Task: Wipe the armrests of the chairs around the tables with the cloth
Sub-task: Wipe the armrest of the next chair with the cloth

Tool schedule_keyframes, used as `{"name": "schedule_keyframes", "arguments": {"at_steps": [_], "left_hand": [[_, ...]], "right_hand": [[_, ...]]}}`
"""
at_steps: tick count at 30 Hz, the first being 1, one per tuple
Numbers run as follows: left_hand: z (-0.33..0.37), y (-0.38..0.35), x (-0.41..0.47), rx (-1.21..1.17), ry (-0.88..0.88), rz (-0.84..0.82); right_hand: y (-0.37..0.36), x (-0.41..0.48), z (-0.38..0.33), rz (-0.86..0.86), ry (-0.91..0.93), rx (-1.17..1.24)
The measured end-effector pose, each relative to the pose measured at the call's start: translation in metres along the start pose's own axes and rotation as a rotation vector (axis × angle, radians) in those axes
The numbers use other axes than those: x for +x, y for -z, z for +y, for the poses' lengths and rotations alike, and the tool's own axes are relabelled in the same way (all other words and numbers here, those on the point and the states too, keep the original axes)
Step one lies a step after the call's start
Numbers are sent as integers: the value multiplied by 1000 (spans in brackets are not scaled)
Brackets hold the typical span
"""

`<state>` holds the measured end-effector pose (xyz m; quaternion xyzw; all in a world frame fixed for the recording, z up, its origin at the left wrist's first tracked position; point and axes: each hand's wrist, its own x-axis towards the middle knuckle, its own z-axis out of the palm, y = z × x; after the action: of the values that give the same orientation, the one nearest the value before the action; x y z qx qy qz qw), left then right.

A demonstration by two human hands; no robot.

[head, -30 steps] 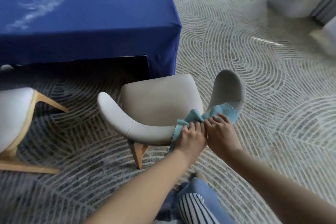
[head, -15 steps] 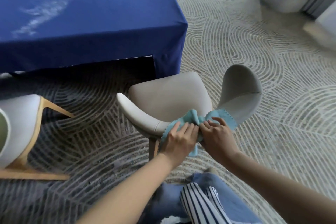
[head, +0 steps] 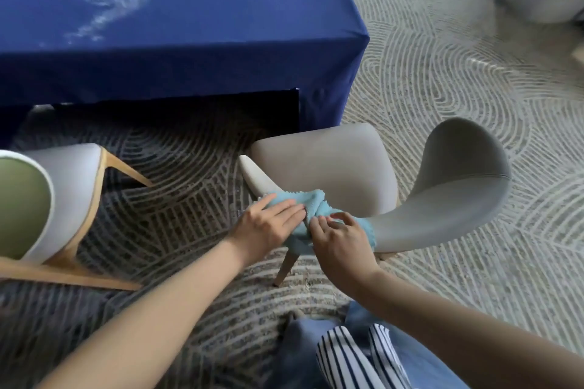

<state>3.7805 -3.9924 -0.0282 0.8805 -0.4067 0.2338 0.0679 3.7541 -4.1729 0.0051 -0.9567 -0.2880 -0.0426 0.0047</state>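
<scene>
Cloth farther along left armrest than before, both hands pressed flat on it.

Table at the back-left, w/ the chair just in front of its right end. Cloth lies on the chair's curved rail between seat and camera — left hand flat on its left part, right hand on its right part, hands nearly touching. Second chair well apart, far left.
</scene>
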Motion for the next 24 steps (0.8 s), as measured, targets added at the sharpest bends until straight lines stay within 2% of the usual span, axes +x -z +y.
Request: {"name": "schedule_keyframes", "arguments": {"at_steps": [6,11,19,24], "left_hand": [[-48,7,-11,13,26,-45],[-76,3,-15,-4,12,-115],[-109,-4,-17,-38,23,-188],[-134,-8,-17,-20,-2,-258]], "right_hand": [[-6,51,-26,-123,-9,4],[-7,77,-42,-130,-57,15],[-11,108,-59,-30,-169,5],[-23,125,-64,-95,-208,7]]}}
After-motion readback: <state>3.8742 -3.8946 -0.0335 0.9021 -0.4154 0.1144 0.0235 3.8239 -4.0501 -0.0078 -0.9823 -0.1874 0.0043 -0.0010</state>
